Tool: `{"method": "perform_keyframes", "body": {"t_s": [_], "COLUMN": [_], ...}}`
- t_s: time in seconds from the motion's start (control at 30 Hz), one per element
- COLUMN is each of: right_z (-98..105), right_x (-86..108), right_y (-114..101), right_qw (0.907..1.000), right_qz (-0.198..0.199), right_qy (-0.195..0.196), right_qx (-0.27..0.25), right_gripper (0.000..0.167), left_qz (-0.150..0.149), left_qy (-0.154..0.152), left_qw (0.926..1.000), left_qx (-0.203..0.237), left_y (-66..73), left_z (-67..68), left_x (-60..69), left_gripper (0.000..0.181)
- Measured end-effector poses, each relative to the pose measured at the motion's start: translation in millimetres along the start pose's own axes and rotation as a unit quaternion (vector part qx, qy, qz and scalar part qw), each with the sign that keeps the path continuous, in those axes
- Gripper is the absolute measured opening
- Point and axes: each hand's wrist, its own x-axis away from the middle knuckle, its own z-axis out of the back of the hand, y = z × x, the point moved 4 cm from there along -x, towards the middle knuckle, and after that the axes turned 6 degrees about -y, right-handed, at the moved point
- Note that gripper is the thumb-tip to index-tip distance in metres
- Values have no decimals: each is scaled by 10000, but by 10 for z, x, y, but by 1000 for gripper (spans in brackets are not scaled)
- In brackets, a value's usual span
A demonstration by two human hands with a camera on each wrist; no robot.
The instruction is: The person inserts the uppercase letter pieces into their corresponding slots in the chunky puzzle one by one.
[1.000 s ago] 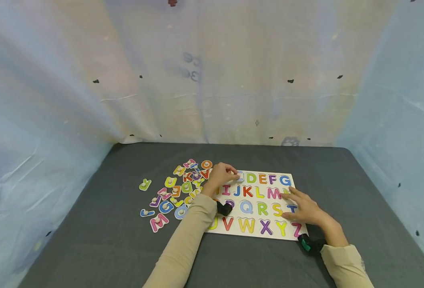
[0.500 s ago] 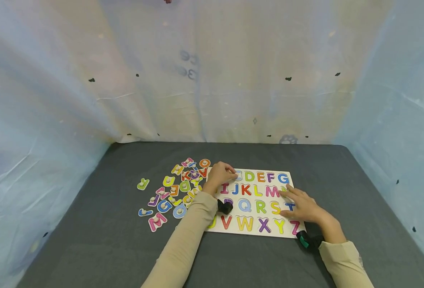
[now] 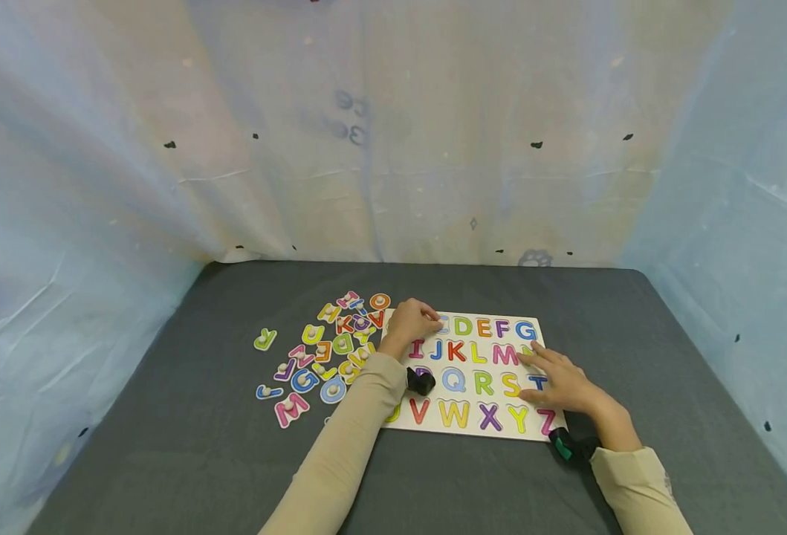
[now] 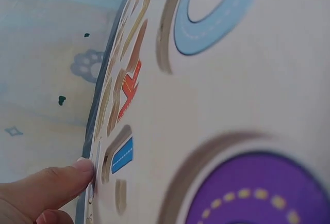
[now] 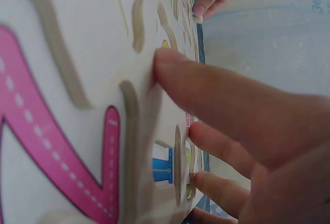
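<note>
A white alphabet puzzle board (image 3: pixel 500 334) lies on the table, with coloured letter shapes in its recesses. At its top left, my left hand (image 3: pixel 408 325) pinches a small knobbed letter piece, apparently a light blue C (image 3: pixel 444 325), over the C spot. In the right wrist view a pale knob (image 5: pixel 199 19) shows at those fingertips. The hand hides the board's upper left corner. My right hand (image 3: pixel 560 380) rests on the board's right side with fingers spread, thumb by the S and fingertips near M and N. Nothing is held in it.
Loose knobbed letter pieces (image 3: pixel 305 381) lie scattered left of the board, some overlapping. A green piece (image 3: pixel 265 339) lies apart at the far left. The dark table (image 3: pixel 166 446) meets hanging cloth (image 3: pixel 433 186) at the back and sides.
The view has shifted slightly. Both hands stay nearly in the same places, the left at the C spot and the right on the board's right side.
</note>
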Motion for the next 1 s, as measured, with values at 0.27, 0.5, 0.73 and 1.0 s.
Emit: {"method": "perform_keyframes", "body": {"t_s": [0.27, 0.5, 0.73, 1.0], "right_z": [20, 39, 22, 49], "right_x": [22, 45, 50, 54], "right_y": [46, 68, 67, 73], "right_qw": [9999, 9998, 9999, 9999], "right_qz": [-92, -133, -149, -101], "right_qy": [2, 32, -20, 24], "right_qx": [96, 139, 32, 18], "right_gripper": [74, 75, 75, 74], "left_qz": [-195, -773, -989, -1127], "left_qy": [-174, -203, -501, -596], "left_qw": [9995, 9959, 9926, 9908], "left_qx": [184, 421, 497, 446], "left_y": [65, 128, -39, -307], "left_z": [-1, 143, 327, 612], "left_x": [63, 198, 335, 479], "left_gripper": [23, 24, 24, 25]}}
